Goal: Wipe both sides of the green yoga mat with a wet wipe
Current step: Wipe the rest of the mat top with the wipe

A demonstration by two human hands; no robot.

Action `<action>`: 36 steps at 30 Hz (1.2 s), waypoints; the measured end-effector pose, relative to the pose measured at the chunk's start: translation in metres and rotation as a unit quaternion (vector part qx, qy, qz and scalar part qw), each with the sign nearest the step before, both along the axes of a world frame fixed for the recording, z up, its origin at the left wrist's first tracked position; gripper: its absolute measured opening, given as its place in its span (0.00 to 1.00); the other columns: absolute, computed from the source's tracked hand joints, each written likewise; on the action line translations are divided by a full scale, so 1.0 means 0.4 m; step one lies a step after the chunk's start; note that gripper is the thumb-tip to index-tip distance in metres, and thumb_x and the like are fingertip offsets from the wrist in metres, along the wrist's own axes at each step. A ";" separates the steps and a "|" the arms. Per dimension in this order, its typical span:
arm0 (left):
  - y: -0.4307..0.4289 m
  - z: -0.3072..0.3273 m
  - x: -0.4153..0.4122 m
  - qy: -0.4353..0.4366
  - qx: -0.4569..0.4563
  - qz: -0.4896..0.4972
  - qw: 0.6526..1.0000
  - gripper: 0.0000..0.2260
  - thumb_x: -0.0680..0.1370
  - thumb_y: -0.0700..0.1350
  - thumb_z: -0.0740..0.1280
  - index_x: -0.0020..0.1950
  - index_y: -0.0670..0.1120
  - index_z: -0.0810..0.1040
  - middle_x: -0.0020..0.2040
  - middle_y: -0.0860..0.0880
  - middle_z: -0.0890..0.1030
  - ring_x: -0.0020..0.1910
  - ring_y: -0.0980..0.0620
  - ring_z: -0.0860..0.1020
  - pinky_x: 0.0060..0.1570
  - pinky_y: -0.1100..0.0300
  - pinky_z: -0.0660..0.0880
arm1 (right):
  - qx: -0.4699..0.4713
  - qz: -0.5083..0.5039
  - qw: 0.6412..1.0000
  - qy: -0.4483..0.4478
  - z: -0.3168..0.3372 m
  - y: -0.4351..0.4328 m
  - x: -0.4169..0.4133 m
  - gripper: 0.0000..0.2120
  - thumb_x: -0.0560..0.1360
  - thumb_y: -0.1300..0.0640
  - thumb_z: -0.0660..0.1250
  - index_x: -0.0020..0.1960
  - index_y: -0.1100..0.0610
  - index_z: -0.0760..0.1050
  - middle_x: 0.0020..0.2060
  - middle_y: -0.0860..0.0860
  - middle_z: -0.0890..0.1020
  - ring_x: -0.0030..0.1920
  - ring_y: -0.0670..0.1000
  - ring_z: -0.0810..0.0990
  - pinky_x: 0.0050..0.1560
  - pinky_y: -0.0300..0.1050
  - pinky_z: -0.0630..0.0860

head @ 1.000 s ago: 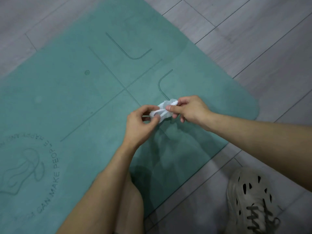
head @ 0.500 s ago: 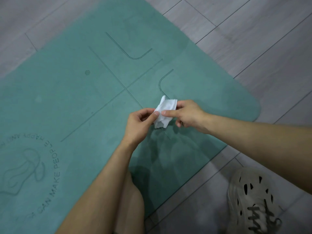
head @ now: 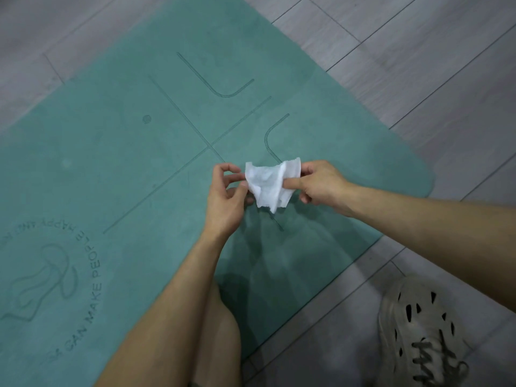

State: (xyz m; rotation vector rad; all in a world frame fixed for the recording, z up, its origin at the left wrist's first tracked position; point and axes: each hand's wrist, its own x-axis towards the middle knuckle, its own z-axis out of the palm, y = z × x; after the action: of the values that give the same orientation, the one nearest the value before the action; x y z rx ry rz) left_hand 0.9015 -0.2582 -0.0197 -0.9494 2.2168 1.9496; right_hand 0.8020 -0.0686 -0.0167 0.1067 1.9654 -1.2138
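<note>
Far left, a round printed logo (head: 50,275) marks the green yoga mat (head: 111,163), spread flat on the grey plank floor (head: 418,65). A bare knee (head: 220,331) pokes in below centre. The left hand (head: 226,199) pinches the wet wipe (head: 269,185) by its left edge. The wipe hangs crumpled between both hands, above the mat. The right hand (head: 321,185) pinches its right edge. A pale perforated shoe (head: 418,331) sits bottom right, off the mat.

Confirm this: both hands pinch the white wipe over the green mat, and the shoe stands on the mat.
Wrong on the shoe: the head view shows it on the floor beside the mat. The left hand and right hand do pinch the wipe over the mat.
</note>
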 end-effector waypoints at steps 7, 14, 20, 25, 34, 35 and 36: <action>0.019 0.024 0.010 -0.031 0.058 -0.077 0.995 0.15 0.74 0.45 0.81 0.53 0.39 0.82 0.44 0.44 0.87 0.43 0.49 0.85 0.46 0.56 0.80 | -0.029 0.005 0.999 0.013 0.019 -0.008 0.014 0.08 0.75 0.52 0.79 0.50 0.54 0.84 0.24 0.43 0.79 0.24 0.45 0.73 0.28 0.37 0.71; 0.000 -0.005 0.013 -0.049 0.035 -0.050 0.997 0.08 0.79 0.43 0.77 0.51 0.38 0.85 0.46 0.38 0.87 0.41 0.49 0.83 0.47 0.52 0.79 | 0.007 0.057 0.998 0.026 0.031 -0.008 0.012 0.05 0.78 0.55 0.76 0.45 0.53 0.82 0.22 0.42 0.77 0.23 0.43 0.72 0.27 0.33 0.69; -0.008 -0.014 0.003 -0.046 0.073 0.027 0.996 0.11 0.83 0.39 0.68 0.49 0.31 0.84 0.46 0.38 0.86 0.44 0.45 0.85 0.49 0.48 0.82 | 0.034 0.058 0.997 0.041 0.025 -0.008 0.001 0.04 0.79 0.54 0.75 0.49 0.55 0.84 0.21 0.43 0.77 0.22 0.42 0.73 0.26 0.32 0.68; 0.000 0.001 0.004 -0.042 0.088 -0.014 0.995 0.11 0.81 0.45 0.74 0.52 0.36 0.84 0.47 0.40 0.87 0.46 0.46 0.85 0.51 0.49 0.82 | 0.024 0.057 0.997 0.041 0.026 -0.017 0.006 0.05 0.80 0.55 0.74 0.51 0.56 0.84 0.22 0.43 0.78 0.24 0.43 0.74 0.26 0.31 0.69; -0.034 -0.012 0.008 -0.071 0.135 -0.009 0.988 0.10 0.72 0.46 0.79 0.45 0.41 0.83 0.44 0.38 0.83 0.46 0.41 0.81 0.61 0.37 0.79 | 0.051 0.087 0.993 0.061 0.016 0.003 0.002 0.02 0.80 0.55 0.74 0.50 0.53 0.83 0.28 0.46 0.80 0.27 0.43 0.76 0.29 0.33 0.69; -0.033 -0.010 0.009 -0.067 0.147 -0.012 0.987 0.09 0.74 0.44 0.78 0.46 0.39 0.82 0.45 0.38 0.83 0.47 0.41 0.81 0.60 0.39 0.80 | 0.053 0.089 0.993 0.064 0.014 0.004 0.000 0.02 0.80 0.55 0.75 0.50 0.52 0.83 0.29 0.45 0.80 0.29 0.44 0.77 0.33 0.36 0.71; -0.033 -0.009 0.009 -0.062 0.160 -0.015 0.985 0.09 0.76 0.42 0.77 0.47 0.38 0.81 0.46 0.38 0.83 0.48 0.40 0.81 0.59 0.41 0.80 | 0.054 0.089 0.992 0.067 0.011 0.004 -0.002 0.02 0.79 0.55 0.75 0.49 0.51 0.83 0.30 0.43 0.81 0.31 0.44 0.78 0.36 0.38 0.72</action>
State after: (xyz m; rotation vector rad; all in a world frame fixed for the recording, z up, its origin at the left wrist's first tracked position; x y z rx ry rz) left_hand 0.9050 -0.2714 -0.0235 -0.9523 1.7700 2.0830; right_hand 0.8012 -0.0669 -0.0124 -0.0952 2.1078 -1.0224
